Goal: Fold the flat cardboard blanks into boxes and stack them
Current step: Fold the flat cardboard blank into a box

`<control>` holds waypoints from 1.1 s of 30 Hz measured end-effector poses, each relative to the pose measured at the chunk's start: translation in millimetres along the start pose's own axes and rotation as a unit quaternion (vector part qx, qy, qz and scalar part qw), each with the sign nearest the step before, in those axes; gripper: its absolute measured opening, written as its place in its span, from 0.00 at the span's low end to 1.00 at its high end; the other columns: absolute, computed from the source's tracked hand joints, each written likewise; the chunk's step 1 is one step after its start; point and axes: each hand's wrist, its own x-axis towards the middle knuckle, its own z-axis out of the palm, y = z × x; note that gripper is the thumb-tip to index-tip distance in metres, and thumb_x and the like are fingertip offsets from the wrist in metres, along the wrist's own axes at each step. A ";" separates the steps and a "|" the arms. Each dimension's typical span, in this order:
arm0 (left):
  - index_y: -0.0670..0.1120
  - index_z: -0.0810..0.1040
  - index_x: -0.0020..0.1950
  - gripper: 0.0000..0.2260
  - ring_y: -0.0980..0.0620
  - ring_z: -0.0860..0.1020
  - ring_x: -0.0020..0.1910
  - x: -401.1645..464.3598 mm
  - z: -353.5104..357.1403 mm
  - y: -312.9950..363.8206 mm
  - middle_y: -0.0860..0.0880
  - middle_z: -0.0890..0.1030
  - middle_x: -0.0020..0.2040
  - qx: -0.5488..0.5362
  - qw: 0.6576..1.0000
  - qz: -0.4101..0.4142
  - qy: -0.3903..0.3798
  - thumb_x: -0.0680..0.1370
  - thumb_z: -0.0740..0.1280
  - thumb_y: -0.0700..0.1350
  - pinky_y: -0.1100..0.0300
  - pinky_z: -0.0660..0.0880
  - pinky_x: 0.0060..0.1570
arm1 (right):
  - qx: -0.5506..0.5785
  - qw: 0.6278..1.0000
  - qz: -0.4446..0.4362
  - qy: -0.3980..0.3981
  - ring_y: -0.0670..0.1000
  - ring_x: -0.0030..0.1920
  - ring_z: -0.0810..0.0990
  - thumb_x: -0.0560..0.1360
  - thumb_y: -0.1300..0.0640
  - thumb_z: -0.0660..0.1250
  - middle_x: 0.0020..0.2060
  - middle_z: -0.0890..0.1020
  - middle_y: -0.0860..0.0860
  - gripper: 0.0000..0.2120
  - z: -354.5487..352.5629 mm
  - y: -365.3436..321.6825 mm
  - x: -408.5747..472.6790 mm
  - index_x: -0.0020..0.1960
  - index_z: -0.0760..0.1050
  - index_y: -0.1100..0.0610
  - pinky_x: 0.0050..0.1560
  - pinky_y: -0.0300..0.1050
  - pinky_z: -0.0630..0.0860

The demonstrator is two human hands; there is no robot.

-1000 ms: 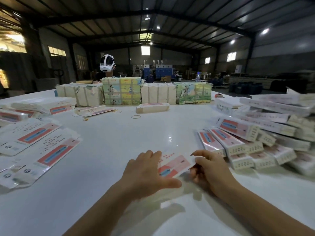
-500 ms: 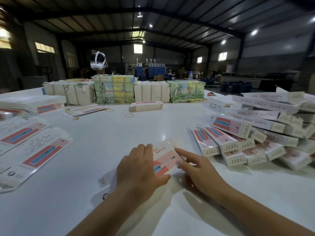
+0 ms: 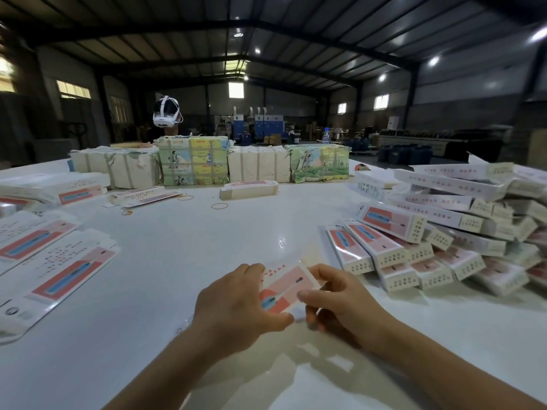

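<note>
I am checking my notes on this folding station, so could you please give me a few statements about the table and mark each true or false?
1. Both hands, left hand and right hand, hold one pink-and-white printed cardboard blank. True.
2. The heap of folded pink-and-white cardboard boxes lies on the person's left. False: it lies on the right.
3. Thin tan rubber bands lie on the white table. True.
4. The flat pink-and-white cardboard blanks are stacked on the right. False: they lie on the left.

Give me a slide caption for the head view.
Both hands fold a pink-printed cardboard blank beside piled boxes.
</note>
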 end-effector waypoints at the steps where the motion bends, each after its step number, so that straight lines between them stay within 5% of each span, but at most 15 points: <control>1: 0.57 0.67 0.60 0.26 0.56 0.76 0.43 0.7 -1.7 -1.5 0.60 0.74 0.55 0.000 1.000 0.002 0.008 0.68 0.66 0.68 0.65 0.76 0.40 | -0.016 1.000 -0.008 0.002 0.52 0.30 0.77 0.68 0.57 0.71 0.38 0.82 0.57 0.08 1.5 0.4 -0.8 0.47 0.80 0.56 0.33 0.46 0.74; 3: 0.58 0.68 0.54 0.21 0.57 0.75 0.42 2.9 -5.1 -3.6 0.60 0.76 0.51 0.024 0.999 0.008 0.021 0.68 0.65 0.67 0.65 0.73 0.37 | -0.041 0.999 -0.010 0.012 0.53 0.31 0.78 0.69 0.57 0.70 0.37 0.81 0.58 0.10 2.6 0.8 -1.4 0.49 0.79 0.59 0.35 0.48 0.75; 7: 0.59 0.69 0.59 0.25 0.57 0.76 0.39 4.5 -2.3 -6.9 0.62 0.74 0.51 -0.027 0.999 -0.013 -0.041 0.67 0.64 0.71 0.66 0.73 0.36 | -0.063 0.997 0.004 0.038 0.53 0.31 0.77 0.76 0.57 0.68 0.38 0.83 0.53 0.07 7.1 -0.4 -2.0 0.53 0.78 0.54 0.33 0.44 0.75; 10: 0.60 0.69 0.56 0.24 0.58 0.77 0.40 5.1 -1.4 -9.2 0.62 0.75 0.50 -0.054 0.997 -0.028 -0.040 0.67 0.63 0.72 0.63 0.78 0.41 | -0.034 0.989 0.010 0.147 0.49 0.28 0.76 0.75 0.58 0.69 0.32 0.80 0.51 0.13 10.6 1.5 1.3 0.56 0.72 0.46 0.27 0.40 0.73; 13: 0.60 0.69 0.57 0.24 0.57 0.78 0.42 4.6 -0.2 -8.1 0.61 0.77 0.55 -0.055 0.997 -0.031 -0.034 0.67 0.62 0.72 0.61 0.78 0.44 | -0.040 0.970 -0.024 0.240 0.44 0.28 0.77 0.75 0.60 0.69 0.30 0.79 0.48 0.08 5.5 3.8 1.1 0.51 0.76 0.50 0.30 0.36 0.74; 22: 0.58 0.69 0.62 0.28 0.56 0.78 0.44 3.9 1.8 -3.7 0.60 0.76 0.56 -0.055 0.998 -0.034 -0.024 0.68 0.61 0.72 0.63 0.78 0.43 | -0.088 0.973 -0.054 0.205 0.45 0.39 0.79 0.78 0.60 0.64 0.46 0.80 0.48 0.11 11.9 6.6 1.1 0.56 0.80 0.50 0.37 0.36 0.77; 29: 0.59 0.69 0.61 0.30 0.56 0.78 0.41 0.6 4.3 1.7 0.62 0.76 0.59 -0.029 0.998 -0.025 -0.041 0.66 0.58 0.75 0.65 0.78 0.44 | -0.080 0.980 -0.031 0.182 0.41 0.31 0.77 0.78 0.63 0.63 0.32 0.77 0.47 0.23 16.5 7.7 0.2 0.69 0.65 0.45 0.33 0.35 0.74; 33: 0.58 0.69 0.58 0.28 0.56 0.78 0.42 1.8 3.9 1.9 0.61 0.77 0.56 -0.013 0.998 -0.024 -0.049 0.67 0.58 0.74 0.64 0.78 0.45 | -0.158 0.975 -0.019 0.158 0.45 0.48 0.81 0.79 0.59 0.62 0.48 0.79 0.46 0.26 19.2 4.2 -0.9 0.72 0.60 0.43 0.47 0.38 0.80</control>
